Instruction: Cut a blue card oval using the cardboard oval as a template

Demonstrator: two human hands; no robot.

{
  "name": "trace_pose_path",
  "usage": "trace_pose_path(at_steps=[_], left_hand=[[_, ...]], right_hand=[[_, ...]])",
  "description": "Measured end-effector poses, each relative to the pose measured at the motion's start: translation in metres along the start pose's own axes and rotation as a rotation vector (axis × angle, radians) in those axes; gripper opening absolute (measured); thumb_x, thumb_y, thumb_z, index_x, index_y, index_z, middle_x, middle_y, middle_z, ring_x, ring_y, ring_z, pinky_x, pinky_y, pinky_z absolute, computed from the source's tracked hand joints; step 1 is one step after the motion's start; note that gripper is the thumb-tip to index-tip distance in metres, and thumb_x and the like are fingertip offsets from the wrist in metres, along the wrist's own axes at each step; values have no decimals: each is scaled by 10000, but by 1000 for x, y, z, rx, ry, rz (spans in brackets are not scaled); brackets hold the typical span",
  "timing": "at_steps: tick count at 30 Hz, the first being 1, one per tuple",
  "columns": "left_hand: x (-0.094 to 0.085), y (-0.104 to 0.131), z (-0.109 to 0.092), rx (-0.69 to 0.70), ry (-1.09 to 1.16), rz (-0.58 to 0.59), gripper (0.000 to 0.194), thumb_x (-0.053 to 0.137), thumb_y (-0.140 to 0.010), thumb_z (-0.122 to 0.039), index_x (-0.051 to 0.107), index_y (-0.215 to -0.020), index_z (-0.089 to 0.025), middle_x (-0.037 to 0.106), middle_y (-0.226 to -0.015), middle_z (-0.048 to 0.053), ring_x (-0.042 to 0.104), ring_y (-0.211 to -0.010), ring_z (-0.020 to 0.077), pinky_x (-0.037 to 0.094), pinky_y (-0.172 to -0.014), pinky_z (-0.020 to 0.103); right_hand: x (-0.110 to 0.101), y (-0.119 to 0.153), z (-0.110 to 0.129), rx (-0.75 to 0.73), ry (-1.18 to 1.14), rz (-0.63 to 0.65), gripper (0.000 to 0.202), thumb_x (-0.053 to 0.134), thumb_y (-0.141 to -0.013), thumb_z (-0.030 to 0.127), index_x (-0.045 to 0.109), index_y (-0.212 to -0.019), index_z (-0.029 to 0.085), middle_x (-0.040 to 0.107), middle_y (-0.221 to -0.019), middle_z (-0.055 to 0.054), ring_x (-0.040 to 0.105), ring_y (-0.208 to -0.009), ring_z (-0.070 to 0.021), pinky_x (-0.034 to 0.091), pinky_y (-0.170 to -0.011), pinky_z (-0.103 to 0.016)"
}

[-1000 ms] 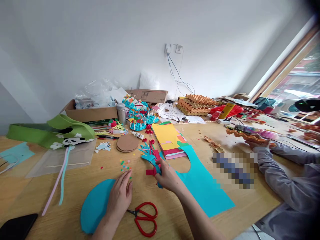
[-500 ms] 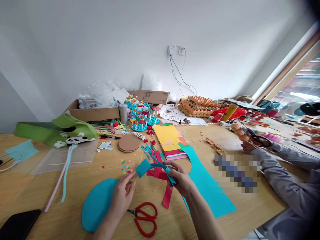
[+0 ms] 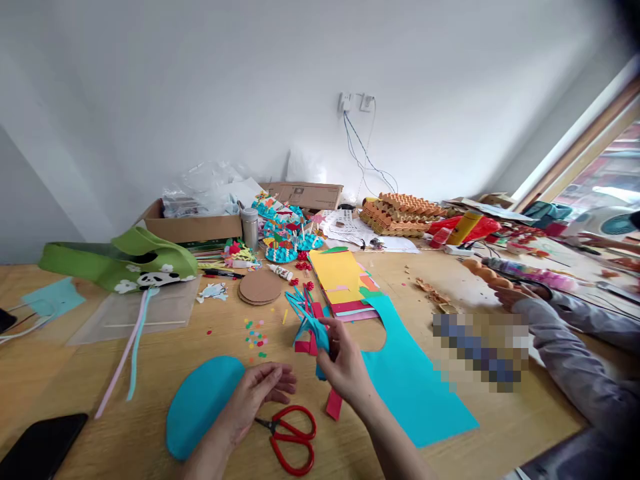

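Pinched in my right hand (image 3: pixel 347 368) is a bunch of blue paper strips (image 3: pixel 315 327), above scattered red paper strips (image 3: pixel 333 404). My left hand (image 3: pixel 260 392) holds nothing, its fingers stretched out and slightly curled, palm toward the right. It overlaps the edge of a blue paper circle (image 3: pixel 200 407) in the view. Red-handled scissors (image 3: pixel 294 433) lie on the table just below and between my hands. To the right of my right hand lies a large blue paper sheet (image 3: pixel 415 380) with a rounded cutout.
Behind my hands are stacked coloured paper (image 3: pixel 340 273), cardboard discs (image 3: pixel 260 287) and small paper dots (image 3: pixel 256 333). A green panda bag (image 3: pixel 125 260) lies left; a black phone-like object (image 3: pixel 45 447) sits front left. Another person's grey sleeves (image 3: pixel 560 353) reach in from the right.
My left hand has come off the blue strips and moved slightly down and right. My right hand has shifted a little left, still gripping the strips, which now point away from me.
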State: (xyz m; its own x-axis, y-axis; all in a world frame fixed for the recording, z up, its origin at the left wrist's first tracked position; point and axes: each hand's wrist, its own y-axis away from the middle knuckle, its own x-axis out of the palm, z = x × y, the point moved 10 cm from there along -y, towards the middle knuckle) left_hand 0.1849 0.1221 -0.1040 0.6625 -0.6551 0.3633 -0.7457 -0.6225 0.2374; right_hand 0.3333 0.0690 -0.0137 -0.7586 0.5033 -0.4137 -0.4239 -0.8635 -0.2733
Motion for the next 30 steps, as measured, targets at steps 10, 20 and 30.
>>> trace_pose_path(at_steps=[10, 20, 30], left_hand=[[-6, -3, -7, 63, 495, -17, 272, 653, -833, -287, 687, -1083, -186, 704, -1134, 89, 587, -1157, 251, 403, -1027, 387], [-24, -5, -5, 59, 510, -175, 509, 682, -781, -154, 565, -1276, -174, 735, -1053, 101, 626, -1108, 276, 447, -998, 435], [-32, -4, -16, 160, 469, -215, 541, 718, -759, -191, 563, -1278, -205, 736, -1040, 77, 663, -1028, 263, 501, -923, 400]], right_hand=[[91, 61, 23, -407, 582, 631, 594, 458, -783, 120, 367, -1368, 169, 603, -1100, -122, 608, -951, -236, 489, -701, -302], [72, 49, 2, -254, 376, 552, 718, 491, -831, 175, 191, -1483, 184, 618, -1173, -132, 622, -973, -226, 491, -801, -335], [52, -7, 8, -5, 130, 295, 426, 406, -942, 471, 649, -792, 154, 648, -726, -44, 575, -652, -145, 382, -562, -230]])
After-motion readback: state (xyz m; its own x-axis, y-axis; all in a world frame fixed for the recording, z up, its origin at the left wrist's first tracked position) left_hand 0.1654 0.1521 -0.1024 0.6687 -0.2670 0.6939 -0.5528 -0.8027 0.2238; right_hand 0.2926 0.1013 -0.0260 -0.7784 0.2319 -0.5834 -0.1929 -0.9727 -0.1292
